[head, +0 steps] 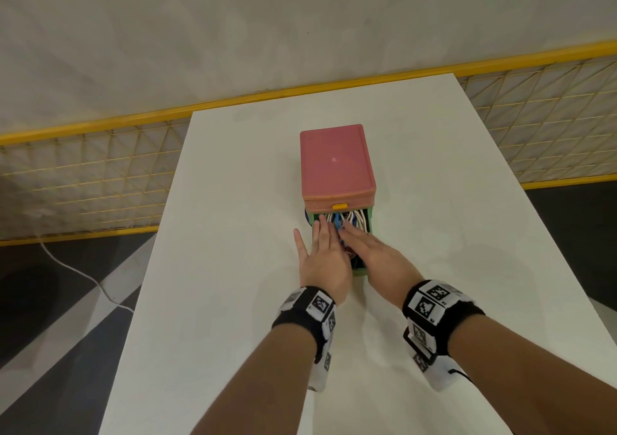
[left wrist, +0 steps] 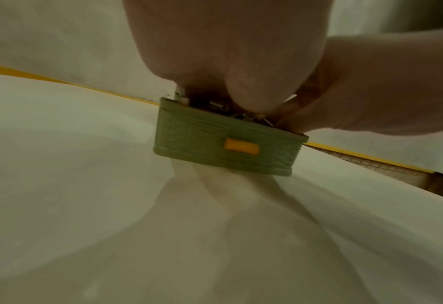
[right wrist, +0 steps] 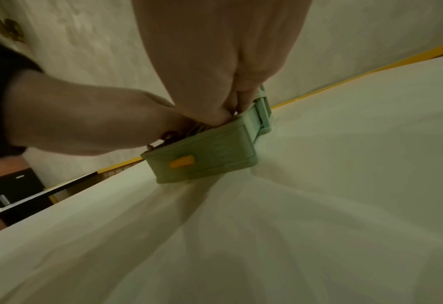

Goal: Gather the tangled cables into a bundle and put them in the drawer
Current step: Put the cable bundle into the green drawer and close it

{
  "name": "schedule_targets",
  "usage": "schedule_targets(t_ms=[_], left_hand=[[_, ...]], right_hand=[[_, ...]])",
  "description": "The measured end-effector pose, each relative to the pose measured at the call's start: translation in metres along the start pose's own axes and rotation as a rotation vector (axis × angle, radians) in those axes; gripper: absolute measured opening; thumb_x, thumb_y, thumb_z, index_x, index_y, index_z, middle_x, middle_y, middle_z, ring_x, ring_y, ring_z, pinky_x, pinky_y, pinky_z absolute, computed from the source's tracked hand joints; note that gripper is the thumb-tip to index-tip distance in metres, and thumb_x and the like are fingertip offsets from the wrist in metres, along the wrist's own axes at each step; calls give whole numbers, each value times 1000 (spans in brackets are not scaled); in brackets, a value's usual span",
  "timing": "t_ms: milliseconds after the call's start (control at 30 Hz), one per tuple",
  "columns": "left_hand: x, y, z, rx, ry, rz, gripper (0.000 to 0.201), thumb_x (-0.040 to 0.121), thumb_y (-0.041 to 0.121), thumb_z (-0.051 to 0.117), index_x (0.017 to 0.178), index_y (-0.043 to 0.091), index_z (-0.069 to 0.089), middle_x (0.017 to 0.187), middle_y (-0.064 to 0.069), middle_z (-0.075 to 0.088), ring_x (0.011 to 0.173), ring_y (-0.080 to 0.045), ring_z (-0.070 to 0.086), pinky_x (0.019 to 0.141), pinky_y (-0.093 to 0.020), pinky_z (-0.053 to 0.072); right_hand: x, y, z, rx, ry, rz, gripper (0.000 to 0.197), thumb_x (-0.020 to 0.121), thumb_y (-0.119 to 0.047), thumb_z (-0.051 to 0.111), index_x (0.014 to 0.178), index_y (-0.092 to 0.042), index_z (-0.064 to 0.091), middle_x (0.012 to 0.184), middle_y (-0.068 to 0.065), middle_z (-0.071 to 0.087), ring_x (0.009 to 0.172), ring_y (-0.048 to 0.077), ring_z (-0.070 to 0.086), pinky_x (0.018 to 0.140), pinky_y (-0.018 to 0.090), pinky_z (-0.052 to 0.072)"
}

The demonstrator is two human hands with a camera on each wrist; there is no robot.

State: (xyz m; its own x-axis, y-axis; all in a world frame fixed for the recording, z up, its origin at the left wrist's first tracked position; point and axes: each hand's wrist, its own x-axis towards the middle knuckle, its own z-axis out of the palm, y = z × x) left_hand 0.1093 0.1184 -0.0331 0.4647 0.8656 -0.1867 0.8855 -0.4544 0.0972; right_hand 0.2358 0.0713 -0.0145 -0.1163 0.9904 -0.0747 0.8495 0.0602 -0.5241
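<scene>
**Cables pressed down into the open green drawer**

A white table [head: 233, 301] fills my view, with a yellow wire-mesh fence [head: 100, 174] behind it and a pale wall beyond. In the middle of the table stands a small drawer unit with a pink top [head: 335, 162]; its green drawer [left wrist: 225, 144] is pulled out toward me, orange handle [left wrist: 241, 146] facing front.

The cables [head: 350, 219], mostly white with some blue, already lie inside the drawer, though loops stand up near the unit's front. I have both hands flat over them. My left hand [head: 322, 257] lies with fingers straight along the drawer's left side, thumb spread out over the table, gripping nothing. My right hand [head: 370, 251] comes in at an angle from the right, fingers extended across the bundle toward the left hand, also holding nothing. The wrist views show the palms sitting right on top of the drawer's rim with bits of cable and metal connector peeking out underneath.

I judge the hands are laid this way to squash the springy tangle below the rim so the drawer can slide under the pink section. The gathering looks finished; what I think remains is tucking in stray loops and pushing the drawer shut. A loop left proud could snag on the housing.
</scene>
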Motion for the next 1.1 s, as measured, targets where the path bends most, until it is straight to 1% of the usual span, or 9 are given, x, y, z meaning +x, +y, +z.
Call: schedule_targets(t_ms=[133,300,467,533,600,733,833,933,1100], left_hand=[[1,-6,-7,-119,-96,47,56,104,28,10,155,9,-2,164,-5,-11,150,-19,-12,113,-49,-20],[-9,-35,-4,-206,174,280,53,92,-2,45,145,1,39,153,-15,38,143,-20,36,120,-40,-2],[-23,-14,-2,-7,-71,240,61,83,10,25,138,-6,46,141,-24,51,130,-29,53,121,-47,-5],[-17,-15,-6,-22,-18,204,59,93,7,26,150,-4,18,158,-23,22,148,-28,23,116,-42,-22],[-10,-24,-9,-227,-133,244,65,96,-2,31,154,3,2,163,-14,-1,151,-20,-1,118,-35,-15],[-15,-49,-18,-718,71,162,62,89,-18,42,144,9,44,153,1,33,141,-10,30,115,-14,21],[-16,-58,-9,-684,271,27,30,86,-6,62,112,7,70,112,-7,61,105,-22,59,93,-33,51],[-13,-52,-9,-462,305,58,9,82,3,71,87,7,78,91,-9,65,90,-30,58,79,-38,50],[-4,-44,-40,-217,300,115,16,84,14,59,83,10,74,105,-4,56,97,-24,50,79,-34,42]], right_hand=[[-3,3,10,-164,-34,-1,66,89,6,36,149,-8,15,159,10,6,148,23,6,113,23,-9],[-14,6,21,-352,-53,-5,65,90,-34,21,145,-2,30,154,17,25,143,29,27,117,42,6],[-6,-3,19,-519,-18,-29,78,58,-7,76,131,3,50,133,25,54,122,32,56,103,44,34],[-4,-5,17,-507,-24,-27,81,51,2,76,129,4,52,130,28,55,118,36,58,98,44,43],[-4,-2,21,-527,-7,-20,77,50,4,78,124,4,56,126,30,58,112,37,61,90,45,52],[0,-8,14,-534,-84,-22,68,72,-1,70,134,8,43,136,36,43,124,43,51,102,49,41],[0,-7,14,-612,-149,-16,62,90,0,44,145,6,17,151,34,15,140,44,25,116,49,18],[1,-4,19,-589,-112,3,69,56,-3,79,122,5,59,123,32,58,109,39,63,90,47,51],[4,-3,17,-588,-99,-45,68,50,-6,84,115,4,64,116,29,63,101,36,68,84,44,55]])
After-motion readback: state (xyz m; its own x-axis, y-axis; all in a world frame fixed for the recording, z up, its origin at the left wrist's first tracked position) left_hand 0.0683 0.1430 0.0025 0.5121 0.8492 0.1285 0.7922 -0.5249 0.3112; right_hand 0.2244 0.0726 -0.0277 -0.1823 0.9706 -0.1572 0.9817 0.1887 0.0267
